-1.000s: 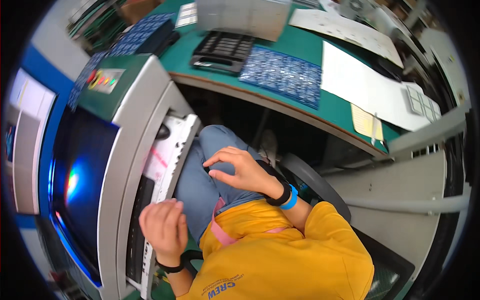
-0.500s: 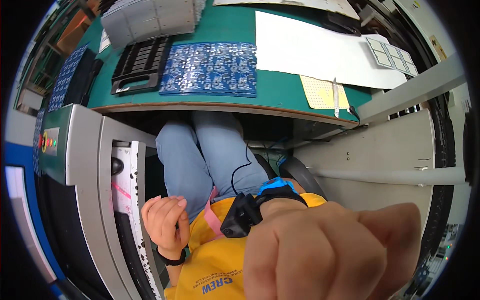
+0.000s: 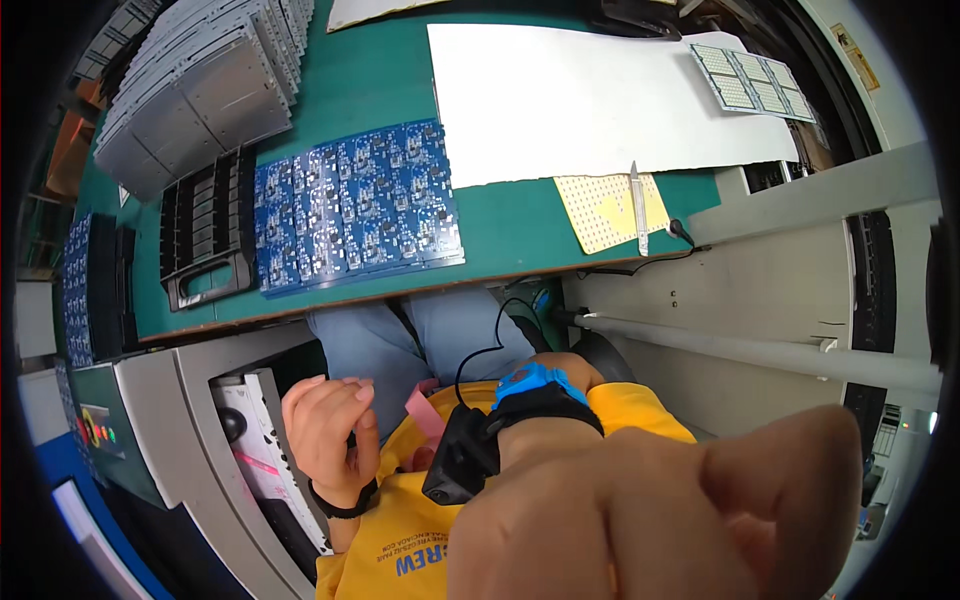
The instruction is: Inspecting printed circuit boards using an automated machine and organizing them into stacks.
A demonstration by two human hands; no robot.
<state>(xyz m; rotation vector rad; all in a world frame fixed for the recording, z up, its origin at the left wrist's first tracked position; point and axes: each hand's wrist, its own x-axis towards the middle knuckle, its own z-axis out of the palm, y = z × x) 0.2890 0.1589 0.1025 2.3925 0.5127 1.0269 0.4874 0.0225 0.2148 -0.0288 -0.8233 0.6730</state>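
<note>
My right hand [image 3: 650, 510] looms large at the lower right, very near the camera. Its fingers are bent closed and run out of the picture, so whatever they hold is hidden. A blue strap and a black boxy device [image 3: 462, 460] with a cable are on that wrist. At the lower left, in front of my yellow shirt [image 3: 400, 530], my left hand [image 3: 328, 435] is raised with loosely curled fingers and nothing visible in them. A black band [image 3: 345, 505] circles its wrist. Neither hand touches the bench; blue circuit board panels [image 3: 355, 205] lie beyond them at its front edge.
Beside the panels on the green bench [image 3: 520, 225] are a black slotted rack [image 3: 208, 225] and stacked grey plates [image 3: 200, 90]. White paper [image 3: 580, 100], a yellow perforated card [image 3: 590, 220] with a knife-like tool [image 3: 638, 205], and a white-celled panel [image 3: 752, 82] lie right. A grey-green machine [image 3: 160, 400] stands left.
My view has turned, so the bench sits lower and tilted in the picture. My right hand fills slightly more of the lower edge. The left hand stays curled in nearly the same place.
</note>
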